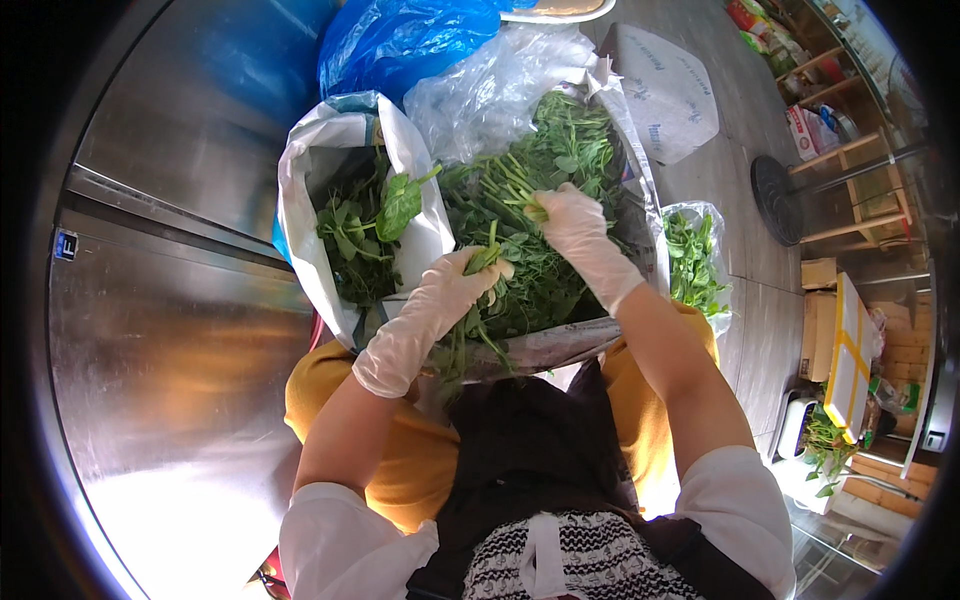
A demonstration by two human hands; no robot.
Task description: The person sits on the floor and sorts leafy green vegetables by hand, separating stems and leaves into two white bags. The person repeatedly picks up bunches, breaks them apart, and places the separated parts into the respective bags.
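Observation:
My left hand (459, 289), in a thin white glove, grips a small bunch of leafy green shoots (472, 324) whose stems poke up past the thumb and whose leaves hang down. My right hand (564, 217), gloved too, pinches the pale stem ends of shoots (514, 180) over a big heap of pea shoots (574, 139). A large lined bag or box (651, 187) holds the heap. To its left stands an open white bag (300, 187) with more greens (356, 232) inside, one broad leaf (399, 204) lying over towards its right side.
Clear plastic (487, 94) covers the heap's upper left, with a blue plastic bag (405, 45) behind. Steel doors (172, 360) stand close on the left. Right of the heap are a clear bag of greens (694, 259) and a pale printed bag (664, 94) on the floor; wooden shelving (855, 180) stands farther off.

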